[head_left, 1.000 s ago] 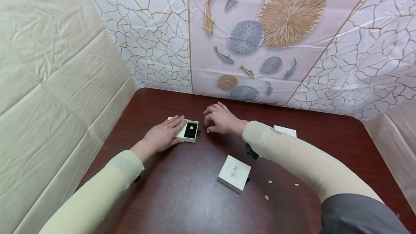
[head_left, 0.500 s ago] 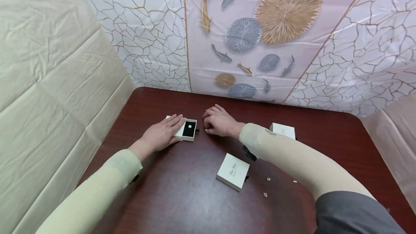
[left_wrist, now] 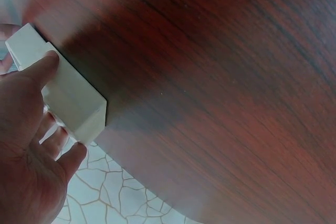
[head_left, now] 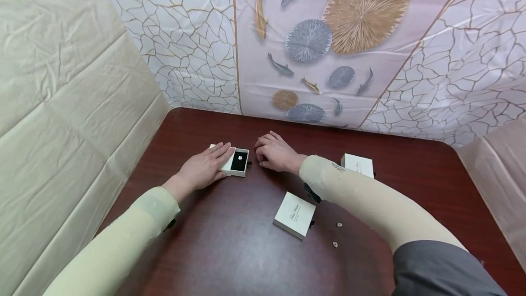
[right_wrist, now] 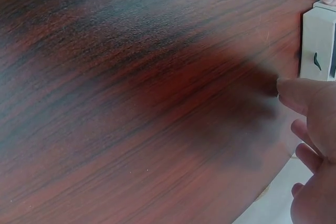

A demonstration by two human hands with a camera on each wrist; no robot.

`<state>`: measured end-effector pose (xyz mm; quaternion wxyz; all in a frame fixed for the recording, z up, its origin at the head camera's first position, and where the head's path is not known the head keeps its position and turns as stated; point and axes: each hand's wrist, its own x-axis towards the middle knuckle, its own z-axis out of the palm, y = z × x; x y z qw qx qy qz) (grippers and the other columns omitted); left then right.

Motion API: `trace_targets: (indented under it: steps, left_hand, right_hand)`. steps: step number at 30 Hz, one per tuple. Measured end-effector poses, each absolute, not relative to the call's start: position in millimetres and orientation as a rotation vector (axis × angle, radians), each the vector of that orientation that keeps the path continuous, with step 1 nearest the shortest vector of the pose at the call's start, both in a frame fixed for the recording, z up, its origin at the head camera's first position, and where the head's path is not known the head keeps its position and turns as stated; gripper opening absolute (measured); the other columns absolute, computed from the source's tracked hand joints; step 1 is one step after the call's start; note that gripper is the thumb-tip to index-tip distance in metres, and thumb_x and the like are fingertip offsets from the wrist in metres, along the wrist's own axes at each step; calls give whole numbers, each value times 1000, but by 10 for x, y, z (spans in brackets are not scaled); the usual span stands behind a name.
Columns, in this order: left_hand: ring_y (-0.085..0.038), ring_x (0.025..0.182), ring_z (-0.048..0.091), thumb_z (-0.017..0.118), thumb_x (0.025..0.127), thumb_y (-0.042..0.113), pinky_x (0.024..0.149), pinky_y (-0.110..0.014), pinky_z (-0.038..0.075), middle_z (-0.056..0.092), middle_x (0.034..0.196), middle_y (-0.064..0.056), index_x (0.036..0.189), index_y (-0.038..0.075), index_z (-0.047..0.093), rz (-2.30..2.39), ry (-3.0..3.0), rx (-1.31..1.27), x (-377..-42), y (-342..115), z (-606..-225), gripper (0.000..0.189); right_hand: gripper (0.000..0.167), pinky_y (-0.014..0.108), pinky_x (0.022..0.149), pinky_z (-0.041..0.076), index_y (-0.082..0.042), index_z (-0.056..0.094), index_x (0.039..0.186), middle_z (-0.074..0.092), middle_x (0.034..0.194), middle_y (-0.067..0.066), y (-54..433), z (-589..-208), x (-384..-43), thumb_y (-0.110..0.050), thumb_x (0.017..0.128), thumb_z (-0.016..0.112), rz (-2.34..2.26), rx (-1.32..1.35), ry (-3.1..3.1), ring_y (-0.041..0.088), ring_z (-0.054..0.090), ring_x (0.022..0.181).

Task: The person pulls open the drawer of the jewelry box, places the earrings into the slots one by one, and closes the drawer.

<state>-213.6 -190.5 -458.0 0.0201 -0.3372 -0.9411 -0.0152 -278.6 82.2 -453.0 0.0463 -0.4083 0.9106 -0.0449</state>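
My left hand (head_left: pixel 205 168) lies across a small white drawer-type jewelry box (head_left: pixel 228 166), thumb against its side in the left wrist view. The box's drawer is partly out to the right, showing black lining (head_left: pixel 238 166) with a small white flower-shaped piece of jewelry (head_left: pixel 240 158) on it. Just right of the drawer, my right hand (head_left: pixel 276 153) is low over the table with thumb and fingers curled together. In the right wrist view the thumb (right_wrist: pixel 296 93) points toward the box. The small pale piece of jewelry at its fingertips is hidden by the hand now.
A closed white box (head_left: pixel 296 214) with script lettering lies in the middle of the table (head_left: pixel 213 250). Another white box (head_left: pixel 358 164) is partly behind the right forearm. Small ring-like pieces of jewelry (head_left: pixel 335 244) lie loose right of the middle box. A patterned cloth (head_left: pixel 308 81) hangs behind.
My right fingers have closed over the small pale piece of jewelry, which showed at the fingertips before, and the hand has shifted slightly left. The left hand stays on the box.
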Motion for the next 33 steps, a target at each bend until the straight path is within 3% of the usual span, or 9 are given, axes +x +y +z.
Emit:
trace_targets:
  steps: [12, 19, 24, 33]
  left_hand:
    - [-40, 153, 42, 73, 103, 30, 124, -50, 39, 42, 166, -23, 161, -2, 44, -43, -2924, -1058, -2160, -1897, -4589, 73]
    - [-40, 154, 41, 74, 103, 30, 124, -49, 39, 42, 167, -22, 161, -1, 44, -43, -2936, -1040, -2182, -1906, -4561, 73]
    - [-40, 154, 41, 74, 103, 30, 124, -50, 39, 42, 167, -22, 161, -1, 43, -49, -2939, -1045, -2189, -1903, -4552, 73]
    - [-40, 154, 41, 74, 103, 29, 124, -50, 39, 42, 167, -23, 161, -1, 43, -49, -2948, -1045, -2168, -1903, -4571, 73]
  right_hand:
    - [17, 60, 130, 19, -14, 73, 78, 66, 140, 10, 824, -4525, -2782, -9, 94, 78, -160, -1238, 2747, 33, 45, 148]
    - [24, 64, 127, 24, -14, 67, 72, 67, 138, 12, 829, -4500, -2792, -6, 92, 78, -141, -1335, 2749, 37, 48, 146]
    - [25, 61, 129, 21, -14, 67, 73, 65, 141, 12, 841, -4470, -2789, -7, 93, 79, -132, -1314, 2722, 36, 46, 148]
    - [26, 62, 129, 22, -14, 66, 72, 65, 141, 10, 837, -4428, -2760, -4, 94, 75, -86, -1358, 2695, 34, 51, 140]
